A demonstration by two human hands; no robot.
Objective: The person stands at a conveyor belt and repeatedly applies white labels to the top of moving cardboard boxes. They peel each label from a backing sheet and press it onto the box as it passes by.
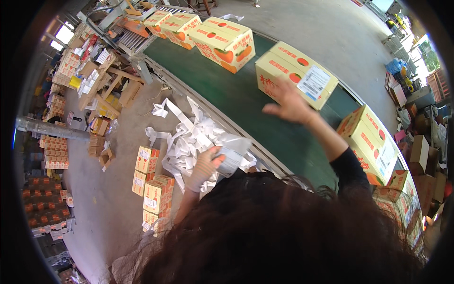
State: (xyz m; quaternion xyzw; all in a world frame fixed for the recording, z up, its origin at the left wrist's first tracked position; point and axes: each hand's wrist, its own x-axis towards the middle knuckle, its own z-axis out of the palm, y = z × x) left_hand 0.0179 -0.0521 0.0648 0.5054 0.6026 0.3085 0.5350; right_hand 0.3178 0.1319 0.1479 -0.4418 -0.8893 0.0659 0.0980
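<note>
My left hand (205,167) grips a strip of printed label sheets (232,156), part of it pale and glossy, over a heap of white backing paper (195,133). My right hand (289,101) is spread with nothing in it, at the near side of a cream carton (280,56) printed with orange fruit. Whether its fingers touch the carton I cannot tell. That carton carries a white shipping label (314,82) on top. It rests on a green conveyor belt (227,92). Another labelled carton (370,142) stands to the right, beside my forearm.
More cartons without visible labels, such as this one (223,42), line the belt toward a roller section (133,41). Labelled cartons (152,195) are stacked on the floor at left. A metal pole (53,127) juts in there. A wooden workbench (110,81) holds clutter.
</note>
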